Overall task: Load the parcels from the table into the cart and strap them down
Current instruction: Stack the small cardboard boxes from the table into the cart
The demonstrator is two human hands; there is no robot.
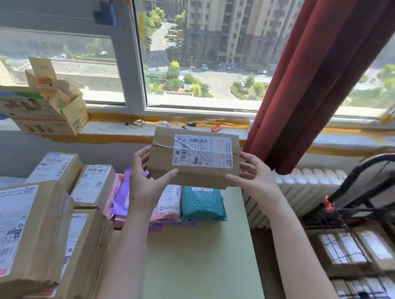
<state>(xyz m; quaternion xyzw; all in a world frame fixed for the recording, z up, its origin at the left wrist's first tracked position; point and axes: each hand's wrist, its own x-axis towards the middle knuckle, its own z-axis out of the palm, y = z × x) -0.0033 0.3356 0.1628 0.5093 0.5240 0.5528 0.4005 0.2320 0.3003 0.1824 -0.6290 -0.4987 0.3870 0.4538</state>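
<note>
Gripping the box (194, 158) above the counter (199, 250): left hand (144, 183) and right hand (256, 180), fingers (168, 174) curled round its ends; cart (353, 175) sits right.

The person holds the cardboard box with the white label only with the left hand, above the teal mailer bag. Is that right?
No. The head view shows both hands on the cardboard box: the left hand grips its left end, the right hand its right end. The white label and teal mailer bag below are as you say.
</note>
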